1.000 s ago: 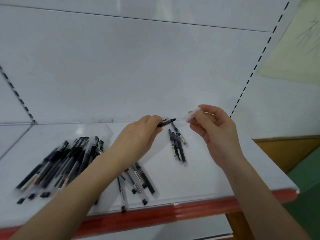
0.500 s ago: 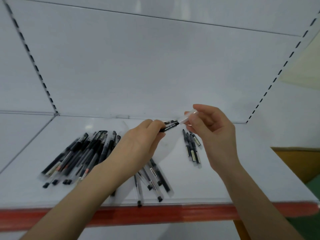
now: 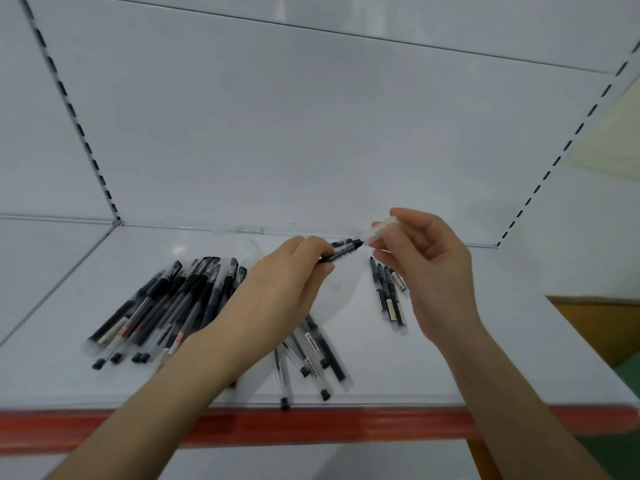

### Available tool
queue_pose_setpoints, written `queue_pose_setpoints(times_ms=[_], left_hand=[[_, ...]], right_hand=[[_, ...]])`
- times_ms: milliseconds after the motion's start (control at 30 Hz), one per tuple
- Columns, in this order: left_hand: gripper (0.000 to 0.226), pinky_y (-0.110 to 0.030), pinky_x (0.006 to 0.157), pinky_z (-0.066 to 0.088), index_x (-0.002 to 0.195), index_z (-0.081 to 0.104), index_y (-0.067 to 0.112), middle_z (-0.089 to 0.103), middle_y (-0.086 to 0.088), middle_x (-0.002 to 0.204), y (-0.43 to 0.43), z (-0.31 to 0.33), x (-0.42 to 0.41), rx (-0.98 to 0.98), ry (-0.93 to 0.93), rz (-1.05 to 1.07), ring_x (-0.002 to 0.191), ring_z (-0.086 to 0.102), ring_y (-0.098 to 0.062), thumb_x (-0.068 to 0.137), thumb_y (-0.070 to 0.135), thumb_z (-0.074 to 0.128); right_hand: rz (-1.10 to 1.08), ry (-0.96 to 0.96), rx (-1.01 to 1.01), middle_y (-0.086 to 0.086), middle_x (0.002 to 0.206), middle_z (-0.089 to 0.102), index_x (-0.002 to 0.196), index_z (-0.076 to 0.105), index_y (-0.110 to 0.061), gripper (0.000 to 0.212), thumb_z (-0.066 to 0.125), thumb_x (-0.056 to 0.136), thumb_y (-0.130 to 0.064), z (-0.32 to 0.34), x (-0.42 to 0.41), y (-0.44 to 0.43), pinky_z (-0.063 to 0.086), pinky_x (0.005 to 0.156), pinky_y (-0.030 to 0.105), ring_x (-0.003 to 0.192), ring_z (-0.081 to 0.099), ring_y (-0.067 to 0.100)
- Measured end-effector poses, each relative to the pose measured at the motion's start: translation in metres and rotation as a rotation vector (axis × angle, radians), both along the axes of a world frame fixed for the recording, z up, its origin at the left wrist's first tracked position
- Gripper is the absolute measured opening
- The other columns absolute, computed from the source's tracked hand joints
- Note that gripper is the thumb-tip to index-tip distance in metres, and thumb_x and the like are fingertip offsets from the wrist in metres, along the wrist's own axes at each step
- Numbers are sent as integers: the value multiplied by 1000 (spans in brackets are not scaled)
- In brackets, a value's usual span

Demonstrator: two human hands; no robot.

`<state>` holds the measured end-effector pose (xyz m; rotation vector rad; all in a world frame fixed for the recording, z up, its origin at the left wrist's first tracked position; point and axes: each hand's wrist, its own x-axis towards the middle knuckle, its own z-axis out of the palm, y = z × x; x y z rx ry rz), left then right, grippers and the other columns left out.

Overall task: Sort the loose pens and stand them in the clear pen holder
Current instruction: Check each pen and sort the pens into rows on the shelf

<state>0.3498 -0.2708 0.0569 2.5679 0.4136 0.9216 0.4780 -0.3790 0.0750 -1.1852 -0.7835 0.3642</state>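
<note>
The left hand (image 3: 294, 271) holds a black pen (image 3: 341, 249). The right hand (image 3: 429, 258) pinches its clear cap (image 3: 381, 228) by the tip. More pens (image 3: 166, 306) lie on the shelf (image 3: 485, 341).

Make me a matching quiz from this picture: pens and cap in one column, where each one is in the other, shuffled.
1 black pen
2 clear cap
3 big pile of pens
4 short row of pens

A pinched in the right hand
B left part of the shelf
C held in the left hand
D lying beside the right hand

Pairs: 1-C, 2-A, 3-B, 4-D
</note>
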Motion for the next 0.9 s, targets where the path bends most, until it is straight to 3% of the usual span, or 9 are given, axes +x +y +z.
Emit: queue_pose_setpoints(times_ms=[100,300,567,733,800,900], left_hand=[[40,-23,66,33,102,57,10,56,2,86,-1,1,1,-4,-17,-17,77,43,-11,87,38,32],[23,-1,67,32,97,58,10,39,22,69,-2,2,-1,-63,-44,-7,74,45,11,87,25,43],[23,-2,69,34,99,59,9,41,21,70,-3,0,-1,-74,-29,-25,76,45,12,89,25,46],[24,-4,68,35,99,60,13,46,20,72,3,-3,-6,-97,-43,17,78,46,9,88,29,45],[24,-4,69,36,97,61,14,48,20,72,6,-4,-7,-94,-63,39,78,46,9,87,29,45],[29,-4,69,36,97,61,15,49,18,72,8,-4,-7,-70,-80,35,78,46,8,88,35,42]], right_hand=[[33,77,11,0,74,72,93,60,-18,10,58,86,-11,0,0,2,53,69,20,75,68,11],[37,101,35,-1,72,72,93,57,-16,10,57,86,-9,-4,-4,4,53,67,19,73,68,11],[57,151,40,2,83,71,97,59,-22,23,62,82,-6,0,-1,8,53,71,20,84,70,18],[-42,-16,-117,-7,78,68,98,60,-27,19,61,86,-12,5,14,0,47,59,14,67,60,1],[-2,-84,-185,-9,73,67,90,62,-22,12,59,87,-11,5,18,-3,46,57,12,63,57,0],[49,-228,-263,-17,64,63,84,65,-24,19,52,91,-11,8,20,-6,45,58,10,60,54,-2]])
